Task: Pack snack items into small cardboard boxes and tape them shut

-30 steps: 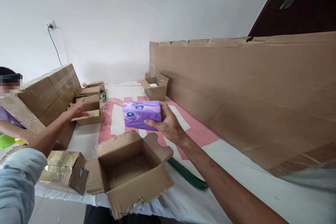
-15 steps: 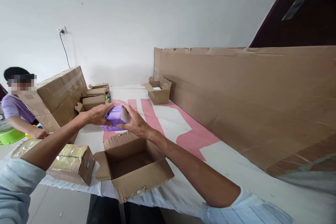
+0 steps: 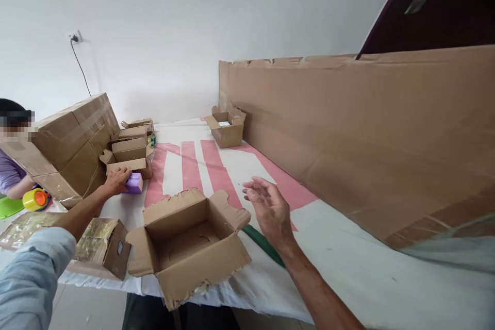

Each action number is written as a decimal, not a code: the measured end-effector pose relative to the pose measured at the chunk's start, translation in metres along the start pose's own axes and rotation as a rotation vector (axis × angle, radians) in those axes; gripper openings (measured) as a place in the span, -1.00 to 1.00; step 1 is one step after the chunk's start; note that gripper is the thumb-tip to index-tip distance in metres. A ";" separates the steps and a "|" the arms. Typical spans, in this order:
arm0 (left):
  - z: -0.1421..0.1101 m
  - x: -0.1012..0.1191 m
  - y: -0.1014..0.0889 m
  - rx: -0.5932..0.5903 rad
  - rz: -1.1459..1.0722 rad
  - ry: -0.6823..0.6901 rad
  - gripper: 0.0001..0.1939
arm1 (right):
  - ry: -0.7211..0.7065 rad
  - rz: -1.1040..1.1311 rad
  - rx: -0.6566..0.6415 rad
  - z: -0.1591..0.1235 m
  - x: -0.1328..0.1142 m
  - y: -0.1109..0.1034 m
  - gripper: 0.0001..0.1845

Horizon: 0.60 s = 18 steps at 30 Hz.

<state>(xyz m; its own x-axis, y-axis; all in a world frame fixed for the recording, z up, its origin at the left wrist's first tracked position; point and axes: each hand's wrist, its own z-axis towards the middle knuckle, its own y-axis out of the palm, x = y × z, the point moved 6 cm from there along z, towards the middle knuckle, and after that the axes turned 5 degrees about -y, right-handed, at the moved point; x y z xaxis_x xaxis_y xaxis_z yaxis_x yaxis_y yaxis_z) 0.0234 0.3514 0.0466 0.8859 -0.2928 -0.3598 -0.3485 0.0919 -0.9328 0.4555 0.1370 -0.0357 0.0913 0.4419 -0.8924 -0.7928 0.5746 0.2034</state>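
Observation:
My left hand (image 3: pixel 117 181) reaches out to the left, its fingers closed over the near side of a purple wrapped package (image 3: pixel 134 183). The package sits low on the table, just in front of a row of small cardboard boxes (image 3: pixel 131 149). Part of it is hidden behind my fingers. My right hand (image 3: pixel 268 209) hovers to the right of an open cardboard box (image 3: pixel 185 237), fingers half curled and apart, with nothing in it. The flaps of this box are folded outward, and only its bare bottom shows inside.
Taped boxes (image 3: pixel 104 247) lie at the left front, and larger cartons (image 3: pixel 73 139) stack behind. Another open box (image 3: pixel 226 129) stands farther back. A cardboard sheet (image 3: pixel 348 144) walls the right side. A yellow tape roll (image 3: pixel 35 199) and a co-worker (image 3: pixel 11 165) are at left.
The purple package has moved from above the open box, where both hands held it, left to the row of small boxes. My right hand has let go and drawn back right.

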 end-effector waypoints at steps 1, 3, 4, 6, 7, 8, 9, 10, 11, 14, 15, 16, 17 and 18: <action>0.003 0.001 0.005 0.002 0.007 -0.008 -0.47 | 0.023 0.012 0.014 -0.003 0.009 -0.005 -0.47; 0.010 0.002 0.012 0.012 0.019 -0.026 -0.49 | 0.064 0.032 0.021 -0.011 0.024 -0.011 -0.47; 0.013 0.003 0.014 0.021 0.025 -0.036 -0.52 | 0.081 0.035 0.017 -0.015 0.031 -0.012 -0.47; 0.018 0.004 0.018 0.042 0.039 -0.051 -0.58 | 0.107 0.028 0.000 -0.024 0.043 -0.012 -0.45; 0.021 0.004 0.020 0.051 0.046 -0.054 -0.61 | 0.116 0.021 -0.013 -0.028 0.049 -0.012 -0.43; 0.023 0.005 0.021 0.056 0.052 -0.053 -0.62 | 0.123 0.016 -0.032 -0.032 0.053 -0.010 -0.42; 0.025 0.006 0.023 0.057 0.057 -0.046 -0.62 | 0.128 0.011 -0.053 -0.036 0.056 -0.009 -0.40; 0.027 0.007 0.024 0.056 0.063 -0.038 -0.60 | 0.131 0.008 -0.075 -0.039 0.059 -0.007 -0.38; 0.029 0.009 0.024 0.054 0.068 -0.030 -0.57 | 0.130 0.003 -0.095 -0.043 0.060 -0.005 -0.37; 0.033 0.012 0.025 0.057 0.081 -0.031 -0.51 | 0.115 -0.036 -0.142 -0.051 0.060 -0.001 -0.38; 0.034 0.013 0.024 0.062 0.083 -0.039 -0.51 | 0.109 -0.050 -0.157 -0.054 0.059 0.000 -0.38; 0.036 0.014 0.024 0.067 0.085 -0.049 -0.52 | 0.108 -0.061 -0.168 -0.056 0.059 0.001 -0.39; 0.037 0.014 0.023 0.074 0.086 -0.059 -0.54 | 0.114 -0.069 -0.175 -0.059 0.060 0.002 -0.41; 0.039 0.015 0.023 0.080 0.086 -0.068 -0.55 | 0.124 -0.074 -0.177 -0.061 0.062 0.003 -0.43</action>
<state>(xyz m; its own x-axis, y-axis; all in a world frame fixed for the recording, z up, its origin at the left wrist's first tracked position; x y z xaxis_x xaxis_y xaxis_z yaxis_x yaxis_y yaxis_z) 0.0408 0.3864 0.0193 0.8734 -0.2153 -0.4368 -0.4011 0.1907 -0.8960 0.4223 0.1242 -0.1146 0.0869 0.3083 -0.9473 -0.8809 0.4678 0.0714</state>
